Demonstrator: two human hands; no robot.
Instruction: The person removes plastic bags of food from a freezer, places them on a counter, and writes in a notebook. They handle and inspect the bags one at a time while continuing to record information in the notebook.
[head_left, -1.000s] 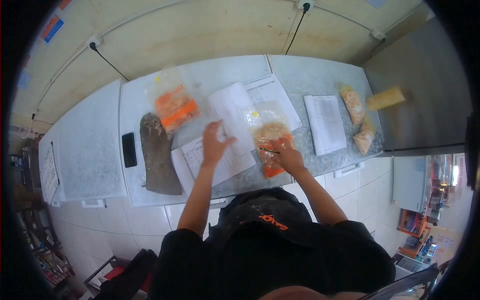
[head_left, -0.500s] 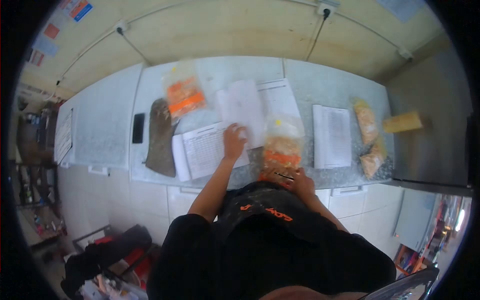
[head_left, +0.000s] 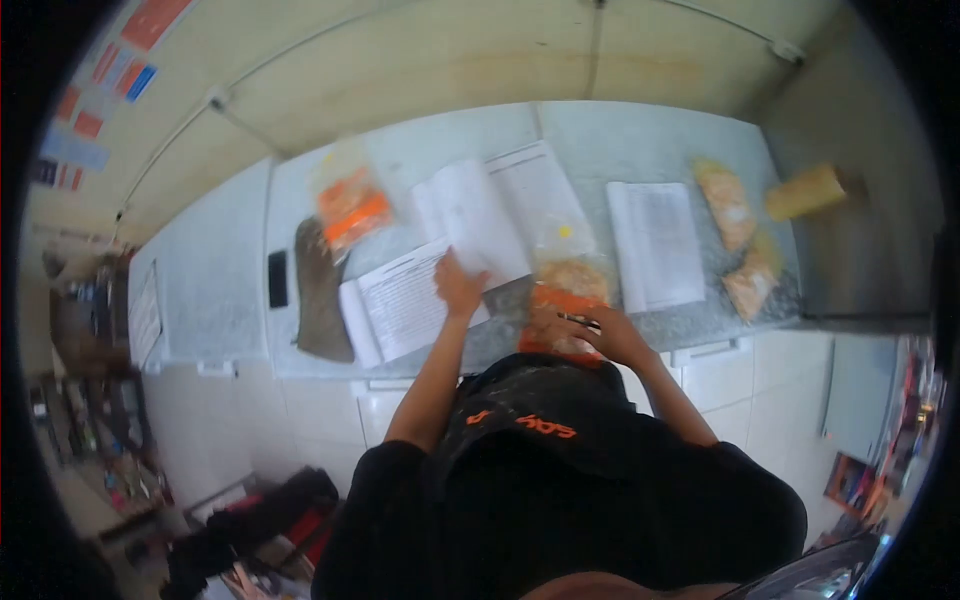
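Since the earlier frame, your left hand is sitting further up the printed sheet, at its upper right corner where it meets the open booklet, and your right hand is staying on the orange bag at the near edge of the counter. You are pressing the left hand on the paper with fingers curled; whether they are pinching the page I cannot tell. Your right hand is resting on the bag's right side, fingers bent over a thin dark pen-like item; the grip itself is not clear. That bag is lying flat between the printed sheet and a second stack of papers. Another orange bag is lying further back at left, just above a dark mitt, with a black phone beside it. Two more filled bags are lying at the far right
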